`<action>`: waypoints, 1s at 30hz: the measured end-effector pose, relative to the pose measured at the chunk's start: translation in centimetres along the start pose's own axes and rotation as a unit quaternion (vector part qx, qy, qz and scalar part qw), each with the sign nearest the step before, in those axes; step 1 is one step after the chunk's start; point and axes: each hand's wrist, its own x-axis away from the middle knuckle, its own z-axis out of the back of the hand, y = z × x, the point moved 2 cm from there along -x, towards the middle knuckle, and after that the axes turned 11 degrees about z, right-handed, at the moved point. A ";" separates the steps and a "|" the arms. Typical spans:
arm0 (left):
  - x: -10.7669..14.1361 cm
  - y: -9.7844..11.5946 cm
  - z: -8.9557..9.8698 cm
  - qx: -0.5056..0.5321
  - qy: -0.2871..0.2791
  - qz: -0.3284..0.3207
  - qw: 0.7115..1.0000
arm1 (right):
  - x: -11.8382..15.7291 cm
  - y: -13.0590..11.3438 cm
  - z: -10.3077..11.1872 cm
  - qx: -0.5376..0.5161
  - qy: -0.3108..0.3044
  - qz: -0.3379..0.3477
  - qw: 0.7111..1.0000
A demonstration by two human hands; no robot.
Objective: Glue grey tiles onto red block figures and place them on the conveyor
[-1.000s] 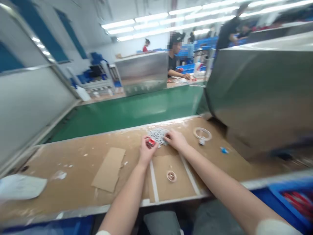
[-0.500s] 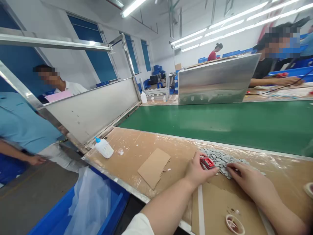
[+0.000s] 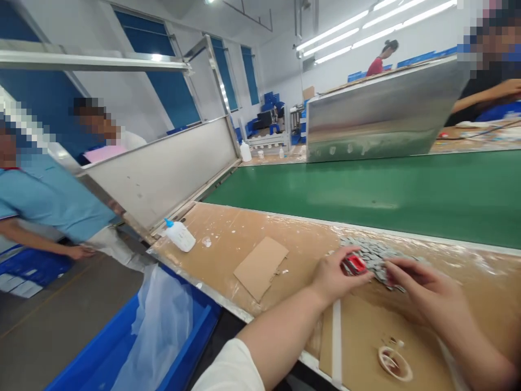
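Note:
My left hand [image 3: 336,276] is closed round a small red boxy part [image 3: 355,264] with dark sides, holding it just above the bench. Beside it, my right hand [image 3: 423,285] has thumb and fingers pinched together at the near right edge of a heap of small flat grey pieces [image 3: 372,252]. Whatever lies between those right fingertips is too small and covered to make out. Below the hands, a shallow round dish [image 3: 394,363] with brownish contents and a thin stick rests on a cardboard sheet [image 3: 362,331].
A white squeeze bottle [image 3: 180,237] with a blue cap and a cardboard piece [image 3: 260,267] lie to the left on the bench. Behind runs a green conveyor belt [image 3: 345,190]. A blue bin [image 3: 101,347] with plastic film stands lower left. Co-workers are at left and far right.
My right hand has risen slightly from the grey heap, its fingers drawn together. My left hand still holds the red part, now turned a little. The camera view has shifted.

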 end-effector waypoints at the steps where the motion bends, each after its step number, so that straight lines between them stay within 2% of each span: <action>1: 0.1 0.3 -0.1 0.007 -0.007 -0.007 1.000 | 0.3 -0.7 -0.1 -0.019 0.006 -0.003 1.000; 5: 0.6 1.5 -0.1 -0.007 0.009 -0.011 1.000 | 0.8 -3.0 -0.9 -0.105 0.004 0.025 0.994; 7: 0.2 1.6 0.2 -0.023 0.025 -0.003 0.999 | 0.5 -3.0 -1.3 -0.142 -0.005 0.038 0.989; 10: -0.3 1.2 0.5 -0.055 0.020 -0.004 0.998 | 0.2 -2.6 -1.9 -0.194 -0.024 0.044 0.980; 13: -0.2 1.0 0.7 -0.060 0.024 -0.016 0.998 | 0.4 -2.4 -1.9 -0.195 -0.031 0.055 0.979; 15: -0.1 1.0 0.7 -0.046 0.036 -0.018 0.998 | 0.3 -2.3 -1.2 -0.140 -0.033 0.080 0.986; 18: -0.4 1.2 1.0 -0.018 0.088 -0.010 0.996 | -0.7 -1.5 0.4 0.017 -0.036 0.122 0.992; 21: -0.9 1.3 1.2 -0.012 0.120 -0.003 0.993 | -1.8 -0.8 1.7 0.143 -0.022 0.100 0.984; 23: -1.2 1.4 1.2 -0.020 0.118 -0.005 0.993 | -1.6 -1.3 2.4 0.153 0.003 0.092 0.984; 26: -1.5 1.7 1.4 -0.040 0.127 -0.020 0.991 | 0.9 -3.4 4.2 0.103 0.062 0.148 0.982; 28: -1.6 2.0 1.6 -0.050 0.150 -0.022 0.987 | 4.2 -4.5 6.2 0.108 0.086 0.178 0.974; 30: -1.5 2.4 1.6 -0.069 0.150 -0.023 0.986 | 8.6 -4.8 8.8 0.157 0.102 0.186 0.965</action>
